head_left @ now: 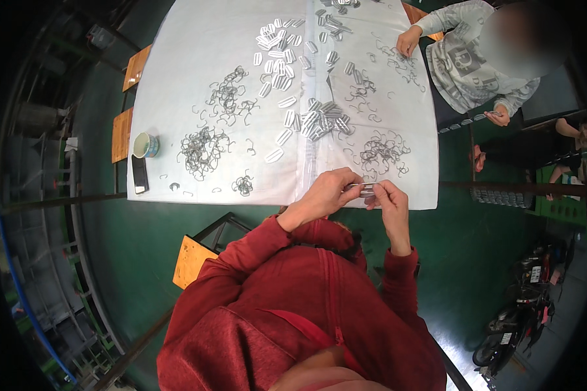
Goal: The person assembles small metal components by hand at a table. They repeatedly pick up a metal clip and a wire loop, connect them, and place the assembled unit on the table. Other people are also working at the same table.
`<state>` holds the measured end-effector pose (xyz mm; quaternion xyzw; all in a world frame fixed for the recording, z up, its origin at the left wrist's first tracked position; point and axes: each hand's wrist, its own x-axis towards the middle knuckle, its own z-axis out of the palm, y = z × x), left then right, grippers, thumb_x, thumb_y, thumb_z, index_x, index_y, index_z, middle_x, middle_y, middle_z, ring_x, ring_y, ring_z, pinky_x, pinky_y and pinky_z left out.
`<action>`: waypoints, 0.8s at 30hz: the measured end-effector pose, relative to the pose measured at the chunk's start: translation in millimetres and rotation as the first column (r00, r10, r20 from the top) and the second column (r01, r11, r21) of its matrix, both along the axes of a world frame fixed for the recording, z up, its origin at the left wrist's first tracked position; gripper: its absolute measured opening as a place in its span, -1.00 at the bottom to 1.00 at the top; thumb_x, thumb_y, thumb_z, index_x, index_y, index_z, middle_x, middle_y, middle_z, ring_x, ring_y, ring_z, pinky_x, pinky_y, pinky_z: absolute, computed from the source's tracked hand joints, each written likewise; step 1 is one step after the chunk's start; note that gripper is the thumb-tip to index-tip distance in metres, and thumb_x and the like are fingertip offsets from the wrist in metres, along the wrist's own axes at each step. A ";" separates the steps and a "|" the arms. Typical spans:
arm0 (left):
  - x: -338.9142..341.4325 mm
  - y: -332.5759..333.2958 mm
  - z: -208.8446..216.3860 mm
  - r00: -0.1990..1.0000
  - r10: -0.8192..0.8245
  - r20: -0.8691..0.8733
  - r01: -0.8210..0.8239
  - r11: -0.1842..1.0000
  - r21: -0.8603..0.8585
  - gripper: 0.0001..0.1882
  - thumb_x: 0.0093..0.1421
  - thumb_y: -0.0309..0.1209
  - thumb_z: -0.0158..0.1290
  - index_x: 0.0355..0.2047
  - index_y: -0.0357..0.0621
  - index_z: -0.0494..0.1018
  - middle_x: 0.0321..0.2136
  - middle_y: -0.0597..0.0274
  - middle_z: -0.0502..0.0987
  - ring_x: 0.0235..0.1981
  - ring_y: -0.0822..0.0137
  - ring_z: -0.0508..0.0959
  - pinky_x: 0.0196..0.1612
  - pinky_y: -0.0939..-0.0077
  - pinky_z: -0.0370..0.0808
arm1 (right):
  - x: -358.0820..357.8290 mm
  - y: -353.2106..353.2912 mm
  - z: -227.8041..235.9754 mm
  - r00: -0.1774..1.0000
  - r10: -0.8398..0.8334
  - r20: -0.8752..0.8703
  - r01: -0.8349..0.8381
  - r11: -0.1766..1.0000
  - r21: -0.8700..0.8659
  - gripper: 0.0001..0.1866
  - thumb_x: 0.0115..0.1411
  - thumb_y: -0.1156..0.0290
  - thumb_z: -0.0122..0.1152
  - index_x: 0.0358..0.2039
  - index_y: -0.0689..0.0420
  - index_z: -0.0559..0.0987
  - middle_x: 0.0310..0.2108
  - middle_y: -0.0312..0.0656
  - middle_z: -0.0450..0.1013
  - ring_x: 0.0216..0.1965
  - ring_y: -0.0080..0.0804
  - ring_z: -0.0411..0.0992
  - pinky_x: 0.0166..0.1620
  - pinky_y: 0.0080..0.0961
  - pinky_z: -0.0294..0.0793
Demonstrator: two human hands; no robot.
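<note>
Over the table's near edge, my left hand [327, 193] and my right hand [394, 207] meet with fingers pinched on a small silver slotted metal buckle [368, 190]. It lies between the two sets of fingertips, partly covered by them. Whether a wire piece is held with it is too small to tell. Just beyond my hands is a loose pile of thin curved wire hooks [383, 153]. A heap of similar slotted buckles [323, 120] rests in the middle of the white-covered table [195, 39].
More wire hooks [204, 151] lie in tangled piles on the left. A cup [146, 144] and a dark phone [140, 174] stand near the left edge. Across the right side, a co-worker's hand [408, 42] touches hooks. Wooden stools [192, 262] surround the table; motorcycles [512, 326] stand behind right.
</note>
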<state>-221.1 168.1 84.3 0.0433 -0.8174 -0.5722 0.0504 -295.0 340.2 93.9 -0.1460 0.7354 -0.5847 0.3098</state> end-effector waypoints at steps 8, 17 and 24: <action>-9.2 1.1 -4.2 0.997 0.035 -0.069 -0.027 0.994 0.110 -0.78 0.14 -0.37 0.12 -0.29 -0.29 0.49 -0.47 0.08 0.52 -0.43 0.29 0.52 -0.38 0.44 0.43 | 1.9 -9.9 4.3 0.991 -0.137 -0.006 0.136 0.986 -0.098 -0.84 0.24 0.46 0.03 -0.33 0.30 0.51 -0.47 -0.20 0.47 -0.52 -0.56 0.42 -0.46 -0.64 0.44; -4.7 -1.5 8.9 0.997 0.060 0.054 -0.065 0.993 0.094 -0.73 0.14 -0.32 0.13 -0.30 -0.31 0.48 -0.52 0.10 0.50 -0.49 0.32 0.49 -0.41 0.45 0.42 | 2.0 -11.6 12.9 0.991 -0.129 0.035 0.132 0.986 -0.103 -0.87 0.19 0.51 0.09 -0.31 0.30 0.51 -0.49 -0.24 0.47 -0.55 -0.60 0.41 -0.54 -0.69 0.40; -5.7 -2.9 4.6 0.993 -0.027 -0.114 0.024 0.999 -0.027 -0.79 0.14 -0.40 0.08 -0.27 -0.28 0.49 -0.48 0.04 0.50 -0.46 0.13 0.52 -0.40 0.38 0.42 | 0.0 -6.5 4.9 0.994 -0.106 -0.015 0.105 0.992 -0.070 -0.86 0.19 0.49 0.10 -0.29 0.31 0.50 -0.49 -0.24 0.47 -0.55 -0.62 0.40 -0.54 -0.70 0.40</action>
